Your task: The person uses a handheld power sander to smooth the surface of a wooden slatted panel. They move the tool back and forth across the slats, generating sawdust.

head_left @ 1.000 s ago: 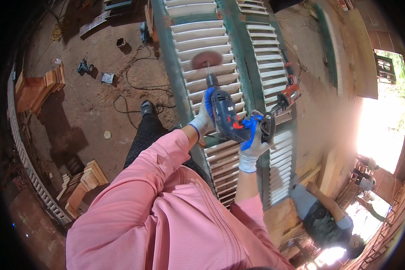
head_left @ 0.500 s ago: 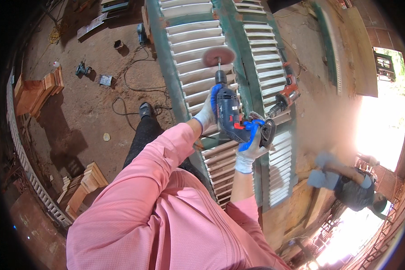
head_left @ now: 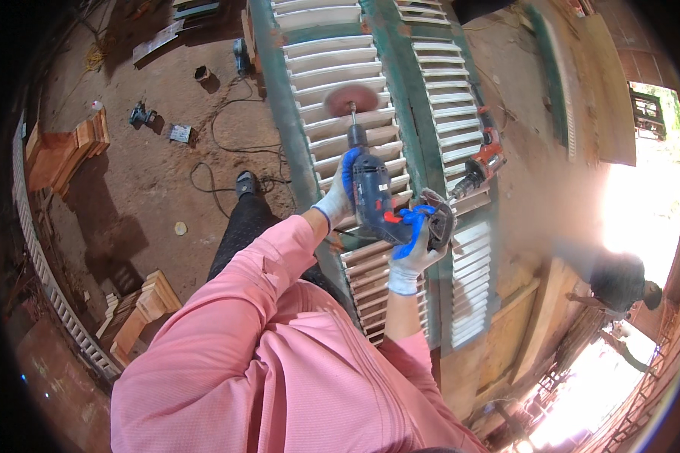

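A dark blue power drill (head_left: 375,194) is held over the slats of a green-framed louvred shutter (head_left: 301,167). My left hand (head_left: 338,198), in a white and blue glove, is closed round the front of its body. Its rear handle is in my right hand (head_left: 413,255), gloved the same way. From the chuck sticks a shaft with a round reddish sanding disc (head_left: 351,100), blurred at its rim; I cannot tell whether it touches the slats. Beside my right hand is a dark rounded part (head_left: 440,220), unclear in kind. A red and black drill (head_left: 482,161) rests on the right-hand slats.
Cables (head_left: 217,128) trail over the dirt floor at left. A small cordless tool (head_left: 140,114), a tin (head_left: 202,73) and stepped wooden pieces (head_left: 66,155) lie there. At right, a person in dark clothes (head_left: 616,279) bends near wooden boards (head_left: 538,321), amid a dusty haze.
Both my hands have shifted the drill and its disc a little left and slightly nearer to me. On the right, the other person's pose has changed; the blue-grey shape in front is gone.
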### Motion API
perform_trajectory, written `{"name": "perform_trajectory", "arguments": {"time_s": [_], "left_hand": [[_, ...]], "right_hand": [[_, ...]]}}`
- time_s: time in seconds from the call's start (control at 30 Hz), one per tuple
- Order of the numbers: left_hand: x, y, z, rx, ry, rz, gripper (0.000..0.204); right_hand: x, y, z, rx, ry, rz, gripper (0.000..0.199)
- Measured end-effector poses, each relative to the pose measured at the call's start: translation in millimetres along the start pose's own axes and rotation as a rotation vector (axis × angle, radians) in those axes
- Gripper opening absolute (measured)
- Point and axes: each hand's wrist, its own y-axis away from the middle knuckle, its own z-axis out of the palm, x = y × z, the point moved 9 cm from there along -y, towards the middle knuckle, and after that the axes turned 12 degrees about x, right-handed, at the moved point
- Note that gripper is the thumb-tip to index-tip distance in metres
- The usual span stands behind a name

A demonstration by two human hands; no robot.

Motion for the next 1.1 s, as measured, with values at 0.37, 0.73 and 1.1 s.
{"name": "perform_trajectory", "arguments": {"time_s": [0.37, 0.73, 1.1], "left_hand": [[-1.3, 43.0, -7.4, -0.002, 0.013, 0.047, 0.058], [-29.9, 15.7, 46.1, 0.012, -0.107, -0.023, 0.055], [-49.1, -24.9, 32.0, 0.036, -0.164, -0.013, 0.052]], "right_hand": [[-29.0, 15.3, 14.5, -0.099, 0.007, 0.002, 0.041], [-16.1, -19.0, -35.4, 0.054, -0.077, -0.015, 0.031], [-13.8, -35.7, -51.7, 0.108, -0.106, -0.005, 0.019]]}}
